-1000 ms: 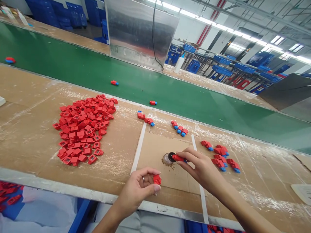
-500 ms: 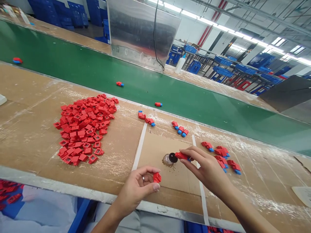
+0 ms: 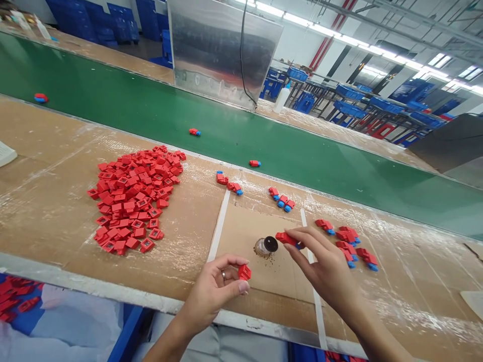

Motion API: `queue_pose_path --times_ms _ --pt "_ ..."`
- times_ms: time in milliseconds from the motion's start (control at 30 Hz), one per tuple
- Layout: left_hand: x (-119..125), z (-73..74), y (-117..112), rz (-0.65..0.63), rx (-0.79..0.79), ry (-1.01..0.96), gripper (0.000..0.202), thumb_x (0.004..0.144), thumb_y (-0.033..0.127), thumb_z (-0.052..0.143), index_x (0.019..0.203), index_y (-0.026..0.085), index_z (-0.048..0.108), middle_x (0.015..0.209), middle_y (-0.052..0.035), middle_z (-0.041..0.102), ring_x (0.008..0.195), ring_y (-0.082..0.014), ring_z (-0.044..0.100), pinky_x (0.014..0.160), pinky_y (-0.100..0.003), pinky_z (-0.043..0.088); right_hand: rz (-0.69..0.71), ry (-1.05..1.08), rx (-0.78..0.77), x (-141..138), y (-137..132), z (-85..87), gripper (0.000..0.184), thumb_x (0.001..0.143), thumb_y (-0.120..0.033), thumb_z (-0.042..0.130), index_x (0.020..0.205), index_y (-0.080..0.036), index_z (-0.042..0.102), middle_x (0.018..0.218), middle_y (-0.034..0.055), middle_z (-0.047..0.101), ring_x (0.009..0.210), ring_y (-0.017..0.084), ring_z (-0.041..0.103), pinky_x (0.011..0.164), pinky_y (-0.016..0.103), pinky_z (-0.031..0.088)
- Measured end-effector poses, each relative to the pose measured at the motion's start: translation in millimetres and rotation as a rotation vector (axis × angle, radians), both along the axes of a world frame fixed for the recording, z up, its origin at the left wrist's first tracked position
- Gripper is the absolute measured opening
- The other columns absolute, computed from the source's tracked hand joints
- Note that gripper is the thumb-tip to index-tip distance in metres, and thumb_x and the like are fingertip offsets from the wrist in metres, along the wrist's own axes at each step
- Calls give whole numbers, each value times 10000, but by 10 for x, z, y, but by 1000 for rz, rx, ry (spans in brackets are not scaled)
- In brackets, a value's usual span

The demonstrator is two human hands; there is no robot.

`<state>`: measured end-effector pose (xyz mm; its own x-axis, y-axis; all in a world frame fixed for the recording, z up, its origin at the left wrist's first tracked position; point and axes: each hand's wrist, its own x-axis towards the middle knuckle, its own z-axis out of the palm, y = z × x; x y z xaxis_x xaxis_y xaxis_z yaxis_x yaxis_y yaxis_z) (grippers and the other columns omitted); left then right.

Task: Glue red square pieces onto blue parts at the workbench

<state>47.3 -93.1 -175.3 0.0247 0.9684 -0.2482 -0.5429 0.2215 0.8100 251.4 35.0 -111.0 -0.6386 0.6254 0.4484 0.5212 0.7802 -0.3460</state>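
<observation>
Between the thumb and fingers of my left hand [image 3: 217, 284] is a small red hollow plastic block [image 3: 244, 272], its opening turned toward me. My right hand [image 3: 324, 259] pinches a red-and-blue plastic piece [image 3: 286, 238], with the blue end mostly hidden behind the fingers. Just left of that piece stands a small glass jar [image 3: 261, 247] with a round black top [image 3: 270, 244], on a cardboard sheet [image 3: 241, 226]. A large heap of red blocks [image 3: 132, 196] lies to the left. Several red-and-blue pieces [image 3: 347, 234] lie right of my right hand.
A green conveyor belt [image 3: 151, 118] runs across behind the bench, carrying a few red-and-blue pieces [image 3: 255, 163]. More such pieces [image 3: 282, 201] lie near the belt's edge. Blue bins with red parts [image 3: 18, 296] stand below the front edge. A metal panel [image 3: 222, 55] rises beyond the belt.
The pieces on the belt have shifted to the right. My right hand has drawn its piece slightly right, away from the black top. My left hand is nearly unmoved.
</observation>
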Motion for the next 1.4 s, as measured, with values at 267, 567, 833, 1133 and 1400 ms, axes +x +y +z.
queue_pose_path --times_ms 267,567,833,1133,1400 --pt "2 7 0 -14 -20 -4 356 746 266 789 1054 175 635 830 -1 650 751 -90 562 728 -228 462 -51 60 -55 -15 -78 36 167 931 -246 603 1093 -213 621 1017 39 653 883 150 626 772 267 507" --pt "8 47 0 -34 -29 -5 383 716 279 811 1034 157 639 894 -34 682 828 -122 591 789 -261 465 93 134 -326 -223 -502 -17 195 921 -226 604 1115 -208 622 965 32 660 831 128 625 734 220 510" --pt "10 81 -4 -48 0 -23 347 743 249 786 1043 154 638 1004 -78 741 891 -142 641 817 -252 466 119 156 -374 -284 -560 -95 167 917 -216 595 1074 -186 640 901 51 652 758 147 609 683 240 522" --pt "11 133 -7 -35 18 -43 300 745 215 777 1016 153 662 1010 -89 763 917 -159 679 833 -255 493 126 143 -408 -290 -585 -137 130 924 -230 588 1038 -188 635 892 46 645 763 148 605 683 236 507" --pt "47 82 -18 14 -25 20 184 720 153 749 901 124 741 754 -32 713 660 -110 598 658 -224 488 160 87 -526 -254 -678 -267 111 965 -201 504 976 -210 615 886 31 595 796 141 583 737 241 485"
